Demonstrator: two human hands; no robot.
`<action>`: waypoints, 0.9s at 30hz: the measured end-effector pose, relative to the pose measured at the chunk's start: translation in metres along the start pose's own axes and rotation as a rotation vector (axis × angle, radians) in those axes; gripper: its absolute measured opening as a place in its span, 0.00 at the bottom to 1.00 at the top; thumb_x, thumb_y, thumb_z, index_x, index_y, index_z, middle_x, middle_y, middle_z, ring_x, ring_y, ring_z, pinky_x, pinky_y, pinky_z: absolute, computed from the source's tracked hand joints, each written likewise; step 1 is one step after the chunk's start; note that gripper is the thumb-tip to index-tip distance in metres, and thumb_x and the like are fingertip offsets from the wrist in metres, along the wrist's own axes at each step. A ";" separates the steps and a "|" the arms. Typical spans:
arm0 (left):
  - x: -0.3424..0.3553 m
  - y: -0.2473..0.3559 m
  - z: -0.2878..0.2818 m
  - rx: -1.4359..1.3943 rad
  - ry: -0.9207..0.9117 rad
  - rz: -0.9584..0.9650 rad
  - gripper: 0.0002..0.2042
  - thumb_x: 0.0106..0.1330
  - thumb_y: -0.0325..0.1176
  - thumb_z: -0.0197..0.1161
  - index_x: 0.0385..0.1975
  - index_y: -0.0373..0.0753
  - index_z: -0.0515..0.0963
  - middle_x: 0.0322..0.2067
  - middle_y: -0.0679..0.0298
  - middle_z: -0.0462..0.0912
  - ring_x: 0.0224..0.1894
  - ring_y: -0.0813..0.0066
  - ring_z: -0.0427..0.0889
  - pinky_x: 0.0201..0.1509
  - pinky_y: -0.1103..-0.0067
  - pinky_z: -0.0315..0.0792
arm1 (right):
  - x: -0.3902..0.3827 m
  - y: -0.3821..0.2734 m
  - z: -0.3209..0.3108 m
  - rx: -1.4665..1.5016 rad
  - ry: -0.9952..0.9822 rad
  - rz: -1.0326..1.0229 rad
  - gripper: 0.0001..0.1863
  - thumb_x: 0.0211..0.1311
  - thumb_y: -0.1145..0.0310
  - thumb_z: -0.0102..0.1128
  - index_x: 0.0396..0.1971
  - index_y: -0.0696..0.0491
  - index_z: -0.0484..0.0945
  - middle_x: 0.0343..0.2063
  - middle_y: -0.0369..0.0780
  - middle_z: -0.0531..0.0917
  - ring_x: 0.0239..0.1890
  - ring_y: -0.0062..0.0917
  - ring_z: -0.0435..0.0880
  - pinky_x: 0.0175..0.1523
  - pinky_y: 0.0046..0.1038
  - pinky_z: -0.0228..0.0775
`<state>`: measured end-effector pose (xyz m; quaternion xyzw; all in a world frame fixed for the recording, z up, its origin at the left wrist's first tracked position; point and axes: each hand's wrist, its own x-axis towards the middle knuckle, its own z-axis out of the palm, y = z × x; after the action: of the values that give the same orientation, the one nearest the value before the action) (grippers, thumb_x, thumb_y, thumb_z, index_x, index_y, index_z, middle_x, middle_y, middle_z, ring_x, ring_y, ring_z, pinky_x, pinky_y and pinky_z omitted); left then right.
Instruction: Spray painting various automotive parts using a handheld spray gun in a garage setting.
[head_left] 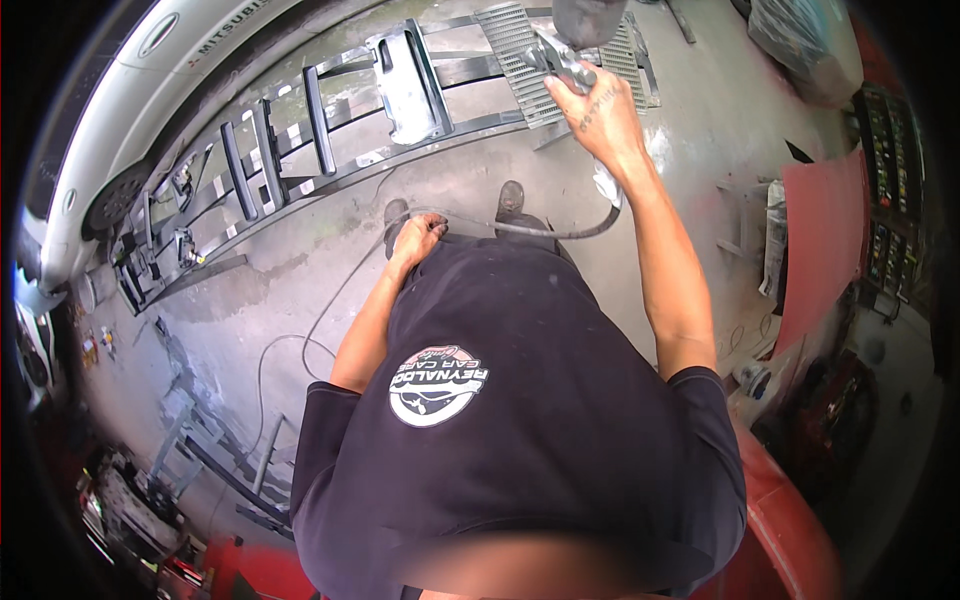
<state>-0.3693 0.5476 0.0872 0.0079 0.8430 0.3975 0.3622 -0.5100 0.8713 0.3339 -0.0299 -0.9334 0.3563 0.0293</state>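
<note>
My right hand (607,112) is wrapped round a metal spray gun (562,62) with a dark grey cup (588,20) on top, held over the far end of a long metal rack (375,150). Beneath the gun, ribbed slatted panels (508,48) lie across the rack. From the gun's handle, where something white is wrapped, a dark air hose (585,235) curves across my front. My left hand (418,236) is closed at the hose by my waist, its fingertips partly hidden. A glossy silver tray-shaped panel (405,90) and several dark strips (318,120) rest further left on the rack.
A white vehicle (125,110) stands beyond the rack at left. The hose trails over the concrete floor (300,320) on my left, near a metal stand (215,455). At right are a red panel (822,240) and a plastic-covered object (805,45). Red bodywork (780,510) is close behind me.
</note>
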 end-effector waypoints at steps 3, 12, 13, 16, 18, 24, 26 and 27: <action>0.005 -0.042 -0.048 -0.016 -0.110 0.044 0.14 0.67 0.34 0.65 0.50 0.37 0.84 0.44 0.50 0.88 0.50 0.57 0.87 0.56 0.68 0.77 | -0.046 -0.031 0.019 0.013 -0.016 0.267 0.20 0.61 0.57 0.67 0.37 0.61 0.83 0.27 0.52 0.86 0.33 0.48 0.87 0.43 0.41 0.77; -0.003 -0.129 -0.140 0.147 -0.254 0.110 0.14 0.67 0.37 0.65 0.48 0.41 0.86 0.43 0.50 0.88 0.51 0.56 0.87 0.56 0.67 0.77 | -0.007 -0.114 0.109 -0.059 0.285 0.370 0.19 0.62 0.58 0.66 0.35 0.62 0.83 0.27 0.52 0.86 0.34 0.48 0.88 0.43 0.40 0.78; -0.006 -0.131 -0.140 0.157 -0.257 0.125 0.13 0.67 0.37 0.65 0.48 0.41 0.86 0.43 0.50 0.88 0.50 0.56 0.87 0.56 0.67 0.77 | 0.007 -0.119 0.117 -0.047 0.333 0.313 0.19 0.62 0.58 0.66 0.35 0.63 0.83 0.27 0.52 0.87 0.34 0.48 0.88 0.43 0.40 0.78; -0.011 -0.136 -0.141 0.138 -0.298 0.126 0.13 0.66 0.37 0.66 0.47 0.41 0.87 0.44 0.52 0.88 0.50 0.56 0.87 0.56 0.66 0.77 | 0.022 -0.130 0.130 -0.013 0.420 0.225 0.20 0.62 0.57 0.67 0.35 0.62 0.83 0.25 0.50 0.87 0.32 0.44 0.88 0.44 0.39 0.77; -0.010 -0.141 -0.142 0.152 -0.274 0.165 0.13 0.66 0.37 0.66 0.47 0.41 0.86 0.44 0.52 0.88 0.51 0.56 0.87 0.56 0.66 0.77 | 0.021 -0.132 0.131 -0.042 0.451 0.189 0.19 0.62 0.56 0.68 0.33 0.61 0.84 0.22 0.44 0.86 0.24 0.34 0.86 0.38 0.35 0.79; 0.004 -0.149 -0.150 0.145 -0.392 0.295 0.14 0.65 0.36 0.66 0.47 0.40 0.86 0.44 0.52 0.88 0.50 0.55 0.87 0.55 0.66 0.77 | -0.064 -0.128 0.122 0.054 0.392 0.570 0.17 0.61 0.59 0.67 0.33 0.62 0.82 0.21 0.48 0.85 0.26 0.40 0.86 0.40 0.38 0.78; 0.005 -0.141 -0.154 0.177 -0.411 0.344 0.14 0.65 0.36 0.66 0.47 0.40 0.86 0.44 0.52 0.88 0.50 0.55 0.87 0.55 0.66 0.78 | -0.100 -0.128 0.118 0.015 0.390 0.700 0.16 0.63 0.60 0.67 0.33 0.61 0.82 0.20 0.42 0.84 0.20 0.28 0.83 0.31 0.32 0.76; 0.005 -0.133 -0.155 0.205 -0.453 0.312 0.14 0.65 0.36 0.66 0.48 0.39 0.85 0.43 0.51 0.88 0.50 0.54 0.87 0.55 0.66 0.78 | -0.114 -0.129 0.116 -0.021 0.408 0.714 0.16 0.65 0.60 0.67 0.33 0.60 0.83 0.21 0.37 0.84 0.16 0.19 0.81 0.21 0.25 0.75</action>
<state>-0.4325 0.3550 0.0593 0.2628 0.7649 0.3493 0.4731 -0.4095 0.6890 0.3297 -0.4222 -0.8430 0.3216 0.0878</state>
